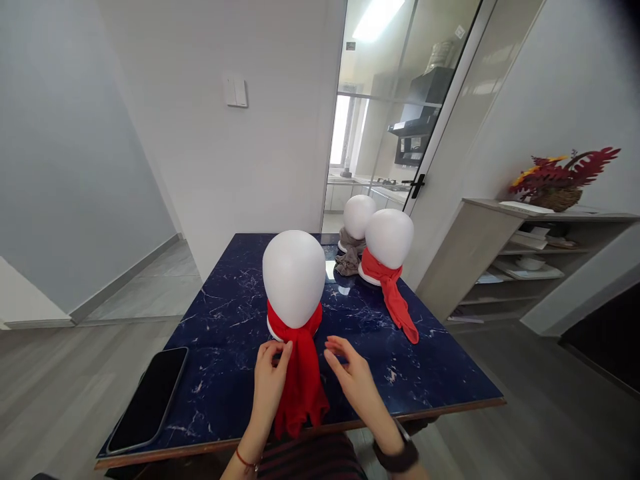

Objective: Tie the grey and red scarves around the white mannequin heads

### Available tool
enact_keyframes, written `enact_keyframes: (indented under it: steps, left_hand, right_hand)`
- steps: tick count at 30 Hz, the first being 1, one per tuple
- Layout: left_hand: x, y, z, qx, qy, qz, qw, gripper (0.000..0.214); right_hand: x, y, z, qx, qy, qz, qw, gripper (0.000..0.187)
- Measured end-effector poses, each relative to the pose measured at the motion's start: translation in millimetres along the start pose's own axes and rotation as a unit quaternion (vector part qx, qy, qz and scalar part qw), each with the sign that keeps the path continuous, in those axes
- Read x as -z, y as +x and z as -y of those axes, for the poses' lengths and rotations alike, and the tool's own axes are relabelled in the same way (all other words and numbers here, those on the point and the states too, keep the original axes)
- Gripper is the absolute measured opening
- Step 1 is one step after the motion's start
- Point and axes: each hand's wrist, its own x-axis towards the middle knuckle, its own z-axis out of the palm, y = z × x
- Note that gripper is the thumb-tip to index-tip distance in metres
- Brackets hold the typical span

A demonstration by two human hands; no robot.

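Observation:
A white egg-shaped mannequin head (294, 277) stands upright on the table in front of me. Around its base is a bright red scarf (303, 373), tied at the front, its fringed tail hanging down towards the table's near edge. My left hand (270, 377) is at the left side of the scarf just below the knot, thumb and fingertips drawn together against the cloth. To the right of the scarf, my right hand (353, 377) is held apart from it, fingers and thumb spread with nothing between them.
Behind on the right, a second white head (390, 237) wears a red scarf (397, 300); a third head (359, 217) has a grey-brown scarf (350, 257). A phone (150, 400) lies on the dark blue table (225, 320) at left. A shelf unit (460, 267) stands right.

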Motion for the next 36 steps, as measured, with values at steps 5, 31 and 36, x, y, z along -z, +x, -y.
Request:
enact_keyframes:
  steps: [5, 31, 36]
  left_hand:
    - [-12.6, 7.9, -1.8, 0.028, -0.076, 0.028, 0.996, 0.035]
    - [13.8, -5.2, 19.4, -0.032, 0.023, 0.040, 0.998, 0.030]
    - [22.8, 13.9, 28.7, 0.021, -0.034, 0.113, 0.993, 0.037]
  right_hand:
    - [-47.5, 19.9, -15.0, -0.077, 0.195, 0.103, 0.972, 0.039]
    - [-7.0, -11.7, -22.5, 0.003, -0.051, 0.056, 0.997, 0.036]
    - [-1.8, 65.9, -49.7, 0.043, -0.044, -0.043, 0.997, 0.034]
